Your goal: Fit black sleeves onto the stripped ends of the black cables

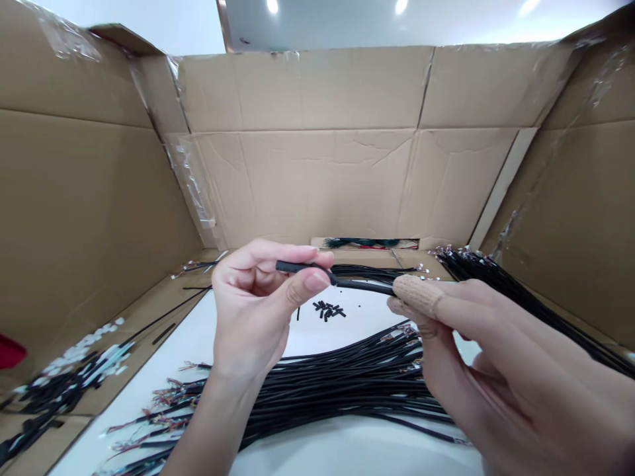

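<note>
Above the far half of the white table (357,436), the left hand (255,311) and the right hand (506,357) hold one black cable (367,287) between them, raised clear of the surface. The left thumb and fingers are closed in a pinch around it, leaving a thicker, blunt black end pointing left past the fingertips. The right thumb and forefinger are pressed together on its other visible end, with a tan covering (419,295) over the forefinger's tip; how far the cable runs inside that hand cannot be told. Between the hands the cable bends slightly, then runs nearly level.

Beneath, toward the table's far edge, short black tube pieces (328,310) lie in a loose heap. Nearer, a broad bundle of black cables (337,383) stretches across the table, its bare coloured wires (173,400) fanned toward the left edge. Beyond the far edge lies another black bundle (377,272), partly behind the left fingers.

Past the left edge, on cardboard, are black leads (64,396) with white connectors (82,347), too small to tell whether any print is on them. Along the right side runs a thick black bundle (501,281) with pale ends. Taped cardboard walls (327,178) enclose everything, the back one having a low slot (367,243).
</note>
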